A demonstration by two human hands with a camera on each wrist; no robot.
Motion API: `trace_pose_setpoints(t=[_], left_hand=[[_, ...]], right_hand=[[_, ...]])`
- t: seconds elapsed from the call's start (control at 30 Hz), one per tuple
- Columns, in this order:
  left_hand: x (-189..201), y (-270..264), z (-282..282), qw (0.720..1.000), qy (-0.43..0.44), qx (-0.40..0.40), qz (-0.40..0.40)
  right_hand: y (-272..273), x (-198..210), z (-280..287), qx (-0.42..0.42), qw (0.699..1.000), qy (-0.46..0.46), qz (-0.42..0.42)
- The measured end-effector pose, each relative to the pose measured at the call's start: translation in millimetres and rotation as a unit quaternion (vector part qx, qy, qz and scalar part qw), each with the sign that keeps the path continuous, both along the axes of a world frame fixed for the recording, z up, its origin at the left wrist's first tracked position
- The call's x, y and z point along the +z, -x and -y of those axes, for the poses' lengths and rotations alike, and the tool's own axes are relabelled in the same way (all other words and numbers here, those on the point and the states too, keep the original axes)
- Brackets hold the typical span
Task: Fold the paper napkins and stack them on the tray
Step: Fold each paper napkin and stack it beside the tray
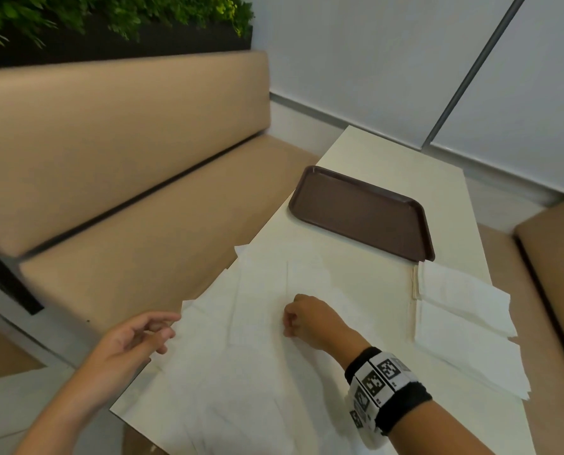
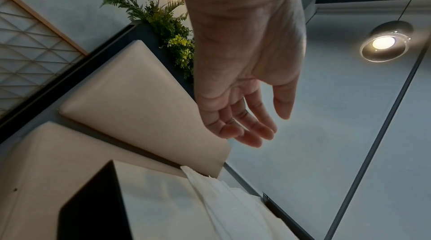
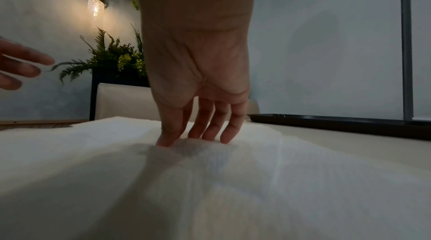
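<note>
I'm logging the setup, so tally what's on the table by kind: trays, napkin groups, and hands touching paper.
Brown tray: 1, nothing on it
Napkin groups: 2, the spread napkins and the side stack
Hands touching paper: 1, the right hand; the left hand hovers open
Total: 4

My head camera looks steeply down the worktop [image 1: 438, 178]; both wrist cameras sit low, close, facing along my fingers toward the shared plants [image 3: 111, 59].

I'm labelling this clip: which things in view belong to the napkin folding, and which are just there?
Job: unfolded white paper napkin under the right hand; white napkin pile; empty brown plastic tray; left hand.

Just there: beige padded bench; green fern planter.
</note>
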State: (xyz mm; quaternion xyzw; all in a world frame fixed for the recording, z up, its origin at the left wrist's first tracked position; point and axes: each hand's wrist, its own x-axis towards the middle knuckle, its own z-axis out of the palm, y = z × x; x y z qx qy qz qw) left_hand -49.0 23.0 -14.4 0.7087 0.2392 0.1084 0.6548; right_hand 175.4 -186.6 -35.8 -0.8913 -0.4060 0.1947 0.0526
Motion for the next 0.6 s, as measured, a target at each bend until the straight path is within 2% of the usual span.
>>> trace_pose_setpoints(t=[0.17,0.23,0.3,0.43,0.6], left_hand=[[2,-1,4,1.0,0.003,0.008,-0.019],[-2,-7,7,0.998,-0.055,0.01,-0.04],[-11,-19,13,0.986,-0.139,-0.04,-0.078],[-15,-55,36,0.922,-0.294,-0.18,-0.176],[-22,-86,50,0.847,-0.437,-0.214,-0.213]], right_hand=[[2,-7,7,-0.019,0.998,-0.057,0.006],[1,-7,10,-0.036,0.997,-0.07,-0.009],[1,-8,11,-0.044,0.996,-0.079,-0.014],[1,-10,12,-0.045,0.995,-0.085,-0.013],[2,-12,14,-0.051,0.994,-0.096,-0.005]])
